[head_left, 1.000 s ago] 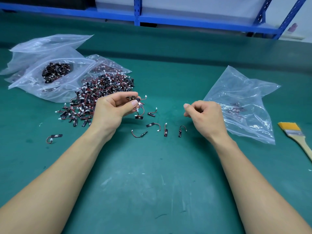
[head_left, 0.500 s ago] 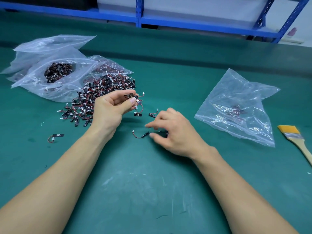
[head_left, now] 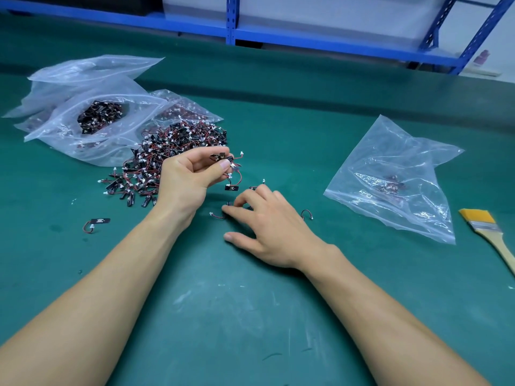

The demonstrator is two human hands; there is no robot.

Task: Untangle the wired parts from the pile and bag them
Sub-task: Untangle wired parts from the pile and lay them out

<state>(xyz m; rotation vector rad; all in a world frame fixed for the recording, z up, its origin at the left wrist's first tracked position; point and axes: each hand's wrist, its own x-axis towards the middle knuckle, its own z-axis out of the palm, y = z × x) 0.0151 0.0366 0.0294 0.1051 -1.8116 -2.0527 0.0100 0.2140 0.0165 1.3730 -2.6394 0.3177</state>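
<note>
The left hand (head_left: 186,180) pinches a wiry black-and-red tangle (head_left: 230,165) at the pile's (head_left: 178,143) four o'clock. The right hand (head_left: 270,229) curls over loose parts (head_left: 216,216); whether it grips any cannot be told.

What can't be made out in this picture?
Head view:
Loose parts under the right hand: its fingers cover them; grip unclear.
Brush handle: cut off by the right edge.
Right bag contents: small, blurred by crinkled plastic.
Markings on held parts in the left hand: too small.

The left forearm (head_left: 92,288) and right forearm (head_left: 370,310) are bare along all their visible length. The left hand (head_left: 184,179) and right hand (head_left: 267,227) are bare as well, with short, plain thumbnails.
</note>
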